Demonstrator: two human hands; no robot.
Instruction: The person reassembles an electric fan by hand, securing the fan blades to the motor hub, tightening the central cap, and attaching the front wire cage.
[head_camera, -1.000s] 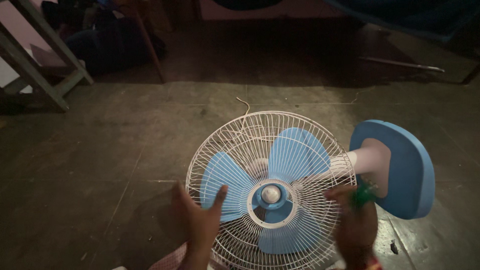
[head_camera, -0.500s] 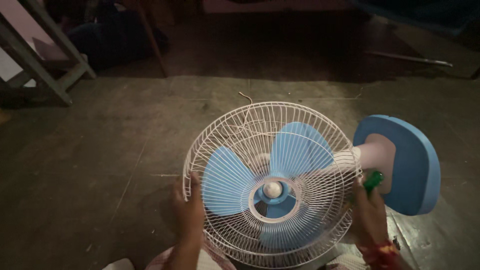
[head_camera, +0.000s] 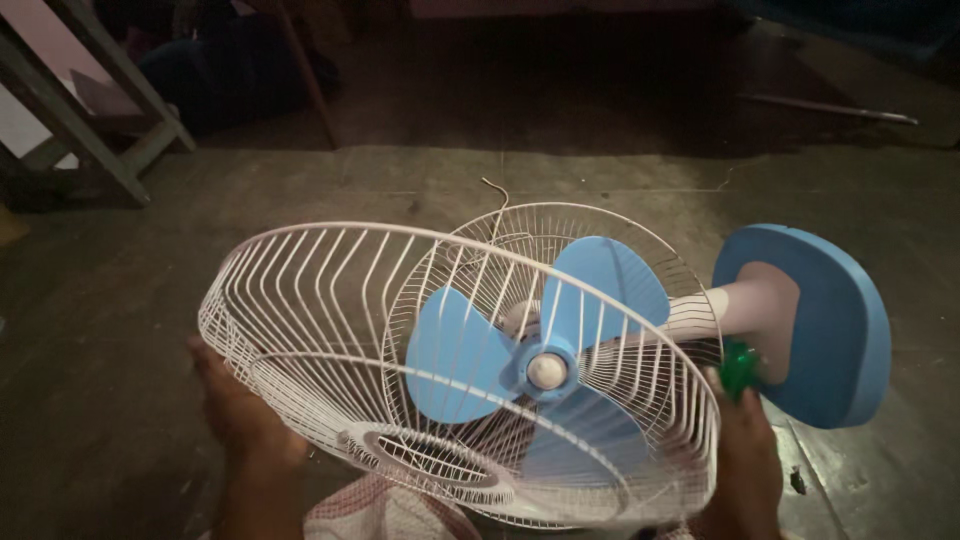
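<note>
On the dark tiled floor (head_camera: 150, 330), in the head view, a table fan (head_camera: 600, 340) lies tipped over, with its round blue base (head_camera: 830, 330) standing on edge toward the right side of the floor and its white neck (head_camera: 735, 300) running level from that base to the motor. The fan's long axis thus runs left to right, and its face points up and toward the person. The three blue blades (head_camera: 455, 350) and their white hub cap (head_camera: 547, 370) are bare in front, backed by the rear grille (head_camera: 560, 225). The white front grille (head_camera: 330, 330) is off its seat, swung open to the left and tilted so that its ring-shaped centre (head_camera: 430, 455) points down toward the person's lap; its right rim overlaps the fan near the neck. The left hand (head_camera: 235, 415) curls closed around the grille's left rim from below. The right hand (head_camera: 745, 450) grips the right rim and appears to pinch a small green object (head_camera: 740, 365), though what that is I cannot tell. A thin wire end (head_camera: 492, 195) pokes up behind the rear grille. At the far left corner stand grey wooden legs (head_camera: 90, 120). In my judgement the wide, springy grille could snag a blade or twist out of the grip, since it is held only at two opposite rim points and the light is poor.
</note>
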